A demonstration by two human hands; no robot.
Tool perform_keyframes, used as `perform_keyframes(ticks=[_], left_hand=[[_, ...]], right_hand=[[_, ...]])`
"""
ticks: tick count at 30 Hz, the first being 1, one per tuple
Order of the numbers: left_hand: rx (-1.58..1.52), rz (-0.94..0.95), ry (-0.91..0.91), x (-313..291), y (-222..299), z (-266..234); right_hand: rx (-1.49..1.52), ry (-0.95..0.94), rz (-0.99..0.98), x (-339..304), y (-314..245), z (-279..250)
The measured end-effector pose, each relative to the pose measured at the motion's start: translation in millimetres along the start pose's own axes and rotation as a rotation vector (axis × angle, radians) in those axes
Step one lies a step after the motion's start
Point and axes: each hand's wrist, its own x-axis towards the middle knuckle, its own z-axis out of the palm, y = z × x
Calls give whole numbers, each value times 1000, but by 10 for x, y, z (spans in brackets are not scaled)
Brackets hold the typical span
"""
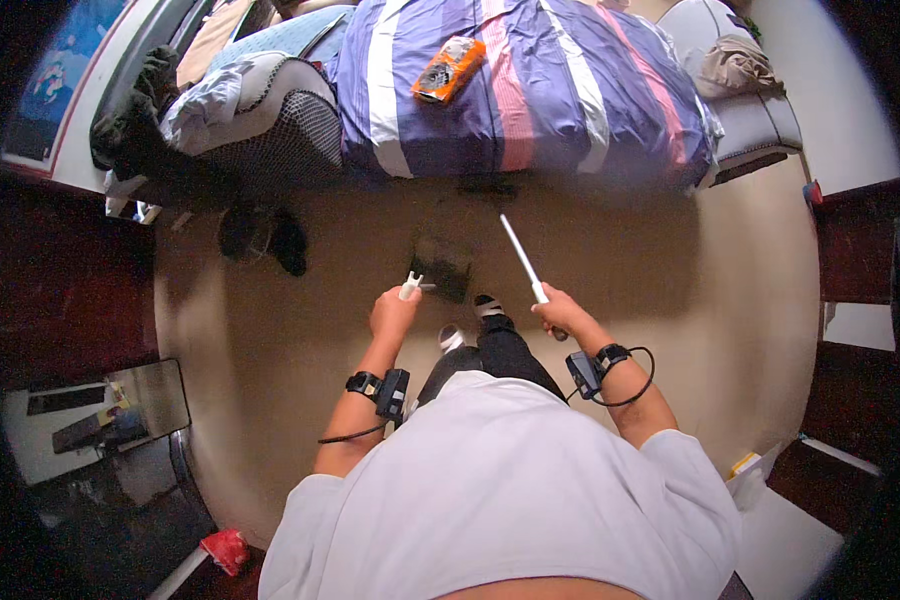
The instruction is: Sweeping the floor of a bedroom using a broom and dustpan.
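My left hand [395, 312] is closed around a white handle [410, 286] with a forked tip. Just beyond it, low over the floor, is a dark, blurred dustpan-like shape [442, 268]; whether the handle joins it cannot be made out. In my right hand [567, 314] is a white stick [522, 256] like a broom handle, slanting forward and left, its dark near end [560, 335] showing below the fist. Past the stick's far end, a dark flat shape [487, 187] lies at the bed's edge, too dim to identify.
Ahead stands a bed with a purple striped cover [560, 110] and an orange package [449, 70]. Dark shoes [288, 242] lie on the beige floor [360, 240] at left. Behind left are a desk [160, 395] and a red-ended object [226, 550]; a white box-like object [785, 530] is behind right.
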Motion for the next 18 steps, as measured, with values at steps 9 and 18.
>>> perform_keyframes(ticks=[9,18], left_hand=[[11,24,7,-47,131,-145],[62,-15,38,-229,-149,-193]], right_hand=[[183,-298,285,-1018,56,-140],[253,-243,166,-1175,-543,-485]])
